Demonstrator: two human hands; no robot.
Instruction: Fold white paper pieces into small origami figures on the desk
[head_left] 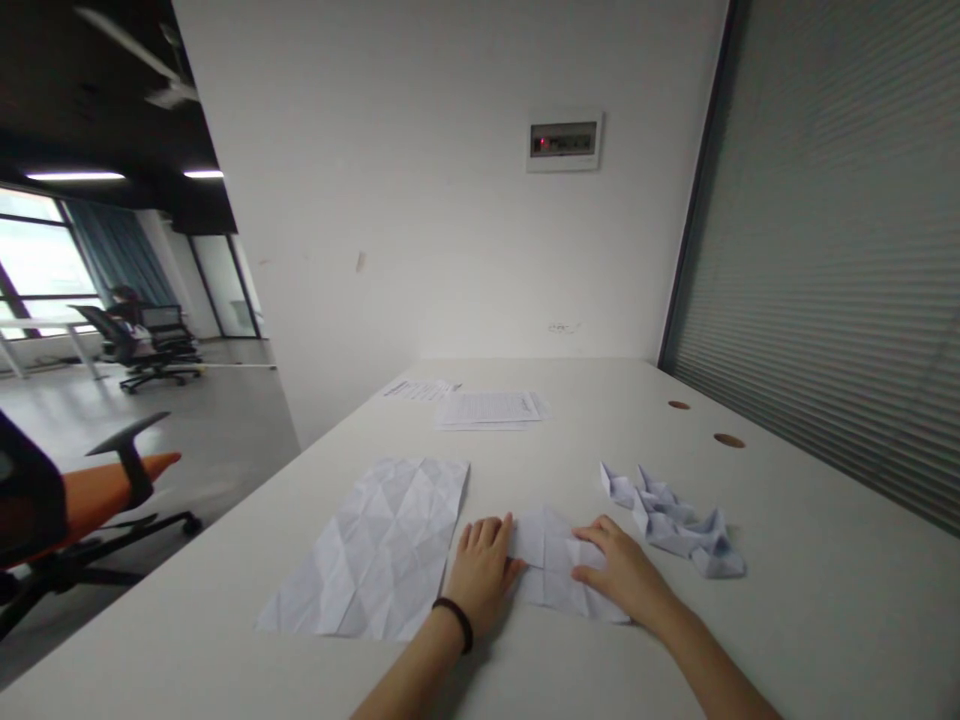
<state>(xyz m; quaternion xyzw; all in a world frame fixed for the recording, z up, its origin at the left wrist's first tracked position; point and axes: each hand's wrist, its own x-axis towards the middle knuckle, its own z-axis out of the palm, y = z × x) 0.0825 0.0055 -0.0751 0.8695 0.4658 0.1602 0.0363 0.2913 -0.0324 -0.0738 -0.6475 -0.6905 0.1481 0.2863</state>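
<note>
A small creased white paper (551, 580) with fold lines lies on the table in front of me. My left hand (481, 568) is at its left edge, the thumb stretched out onto the sheet and the fingers beside it. My right hand (624, 572) rests over the paper's right side, thumb and forefinger apart on its surface. Both hands look open, though the undersides of the fingers are hidden. A dark band (459, 622) circles my left wrist. To the left lies a larger white sheet (382, 550) covered in triangular creases.
Several folded paper pieces (675, 520) stand joined or close together right of my hands. Printed sheets (487, 408) lie farther back on the white table (585, 675). Two round holes pierce its right side. An orange chair (97, 495) stands left; a person (127, 305) sits far off.
</note>
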